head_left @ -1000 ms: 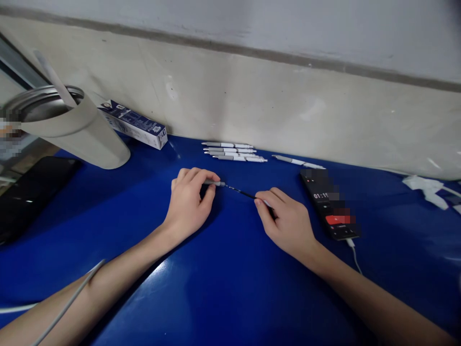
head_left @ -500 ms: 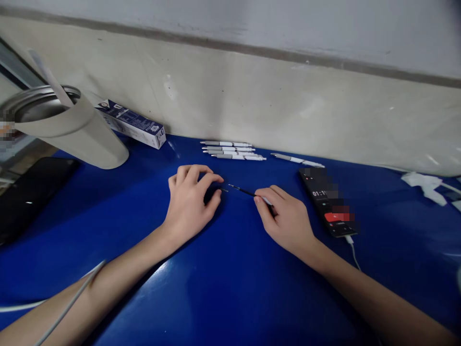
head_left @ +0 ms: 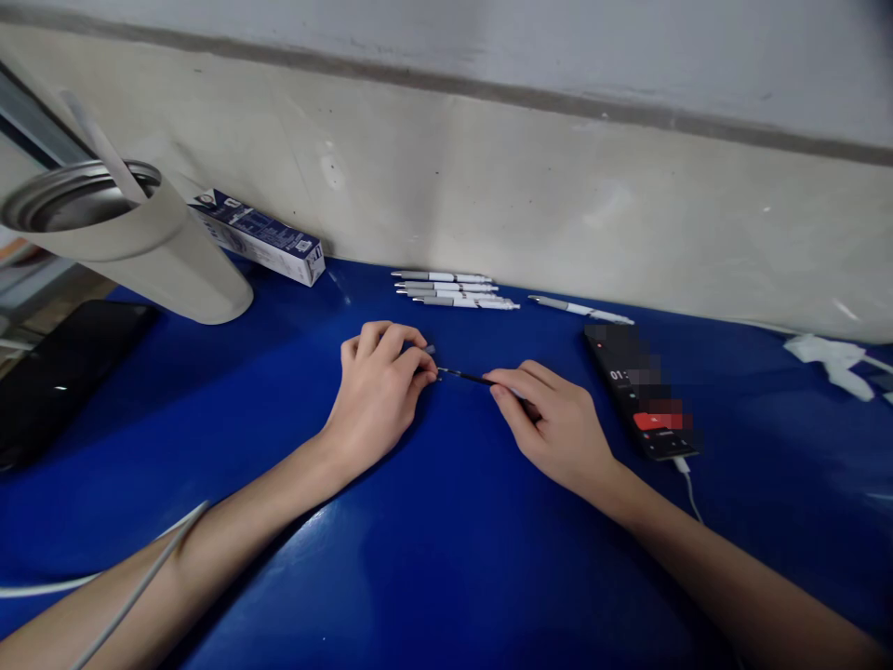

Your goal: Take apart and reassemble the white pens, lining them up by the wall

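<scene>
we see a smooth, glossy blue tabletop (head_left: 446, 558), plastic-looking pens (head_left: 460, 301), a plastic-looking refill (head_left: 469, 377), a matt tumbler (head_left: 185, 265) with a shiny metal inner wall (head_left: 70, 220), a paperboard box (head_left: 261, 244) and a glossy black device (head_left: 70, 377).

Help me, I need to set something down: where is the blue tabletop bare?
Widest: tabletop between both forearms. Another: between the left hand and tumbler. Crowded: around the pen refill in the right hand and by the ballpoint pens and lit smartphone.

A pale tumbler (head_left: 178, 256) with a straw (head_left: 104, 149) stands beside a blue-and-white box (head_left: 261, 239); a dark device (head_left: 66, 381) lies near; a lit phone (head_left: 634, 395) has a white cable (head_left: 690, 489) attached.
</scene>
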`<move>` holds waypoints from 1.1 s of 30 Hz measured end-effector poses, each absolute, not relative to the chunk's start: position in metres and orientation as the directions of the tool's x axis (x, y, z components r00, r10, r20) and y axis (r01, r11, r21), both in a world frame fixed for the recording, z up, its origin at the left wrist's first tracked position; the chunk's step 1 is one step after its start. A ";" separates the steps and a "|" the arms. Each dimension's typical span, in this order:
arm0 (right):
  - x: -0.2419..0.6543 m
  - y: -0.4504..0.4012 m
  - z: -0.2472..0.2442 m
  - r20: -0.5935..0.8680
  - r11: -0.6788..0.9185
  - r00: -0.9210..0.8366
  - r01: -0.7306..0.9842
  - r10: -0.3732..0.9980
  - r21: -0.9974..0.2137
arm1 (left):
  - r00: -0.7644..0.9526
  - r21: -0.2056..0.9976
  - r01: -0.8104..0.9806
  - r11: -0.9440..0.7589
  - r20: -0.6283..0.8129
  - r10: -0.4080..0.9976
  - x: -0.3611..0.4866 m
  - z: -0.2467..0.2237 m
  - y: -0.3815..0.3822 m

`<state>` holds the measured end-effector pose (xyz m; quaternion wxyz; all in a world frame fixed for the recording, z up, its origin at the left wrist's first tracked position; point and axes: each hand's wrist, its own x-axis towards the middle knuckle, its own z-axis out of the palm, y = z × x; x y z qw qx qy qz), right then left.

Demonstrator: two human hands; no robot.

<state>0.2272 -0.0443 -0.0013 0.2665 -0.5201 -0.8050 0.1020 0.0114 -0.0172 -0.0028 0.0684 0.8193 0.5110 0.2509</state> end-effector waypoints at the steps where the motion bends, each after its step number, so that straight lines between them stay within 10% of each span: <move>1: 0.227 -0.044 -0.002 0.334 0.440 -0.312 0.782 0.889 -0.442 | 0.347 0.379 0.800 -0.466 0.341 0.874 0.011 -0.003 -0.017; 33: 0.227 -0.045 -0.004 0.369 0.467 -0.347 0.826 0.863 -0.316 | 0.350 0.396 0.762 -0.512 0.413 0.841 0.013 0.001 -0.020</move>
